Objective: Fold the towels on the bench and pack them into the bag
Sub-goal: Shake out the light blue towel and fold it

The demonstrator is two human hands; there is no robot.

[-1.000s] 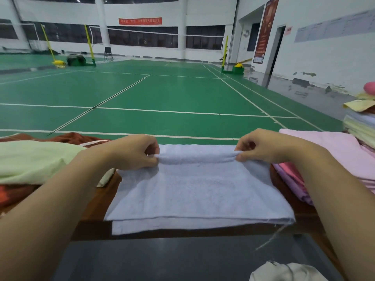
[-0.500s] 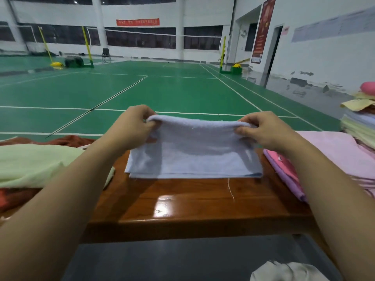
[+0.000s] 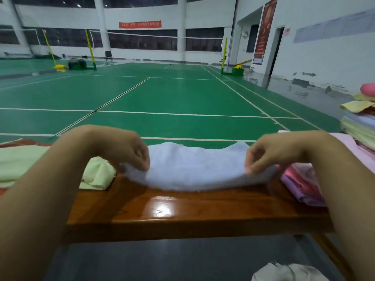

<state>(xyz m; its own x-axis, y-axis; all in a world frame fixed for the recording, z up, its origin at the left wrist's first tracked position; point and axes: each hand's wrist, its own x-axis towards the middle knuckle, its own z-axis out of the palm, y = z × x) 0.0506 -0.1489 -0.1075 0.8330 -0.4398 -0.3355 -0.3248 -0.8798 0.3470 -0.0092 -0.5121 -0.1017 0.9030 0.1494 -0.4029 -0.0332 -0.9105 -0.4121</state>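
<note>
Head view: the folded pale-blue towel (image 3: 194,169) spans crosswise between both hands. Left fingers (image 3: 142,159) and right fingers (image 3: 251,161) pinch its opposite ends, equally near, above the desk (image 3: 182,211).

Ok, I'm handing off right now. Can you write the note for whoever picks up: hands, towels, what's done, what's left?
Left hand pinches the left end of the light blue towel; right hand pinches its right end.
The towel is folded into a narrow strip, sagging onto the bench.
Green towel lies unfolded at left; pink towels and a folded stack sit at right.
A pale fabric item, possibly the bag, lies below the bench.
Left: finish the blue fold, fold the rest, pack everything.
</note>
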